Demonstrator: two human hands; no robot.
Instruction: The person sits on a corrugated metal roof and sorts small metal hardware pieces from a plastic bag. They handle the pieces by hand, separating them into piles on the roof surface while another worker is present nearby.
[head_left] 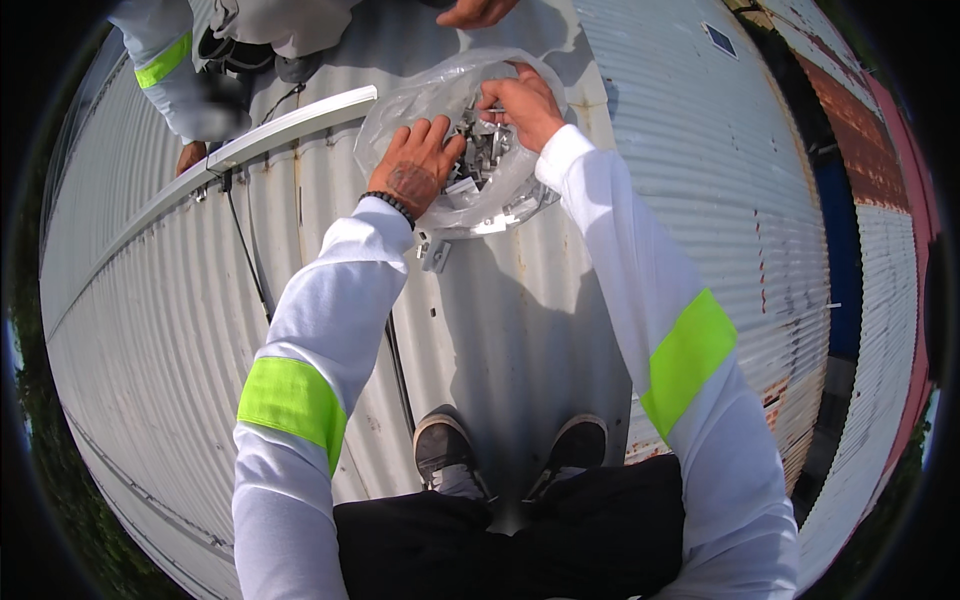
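Note:
A clear plastic bag (pixel 385 105) stands with its mouth wide on the corrugated metal roof in front of me. Inside lie many small silvery metal clamps (pixel 487 150). My left hand (pixel 415 165), with a dark beaded bracelet at its wrist, rests over the bag's near left side; its bent fingers are apart, their tips partly hidden among the pieces. My right hand (pixel 527 105) reaches in from the right, thumb and fingers pinched on a small metal piece (pixel 494 112). Just outside the bag, below my left hand, a loose metal clamp (pixel 435 254) lies on the roof.
A long white metal rail (pixel 295 122) runs across the roof at left. A co-worker's hand (pixel 190 157) is at it; another bare hand (pixel 476 12) shows at the top edge. Black cable (pixel 247 240) trails over the ridges. Rusty roofing (pixel 855 130) lies far right, past a dark gap.

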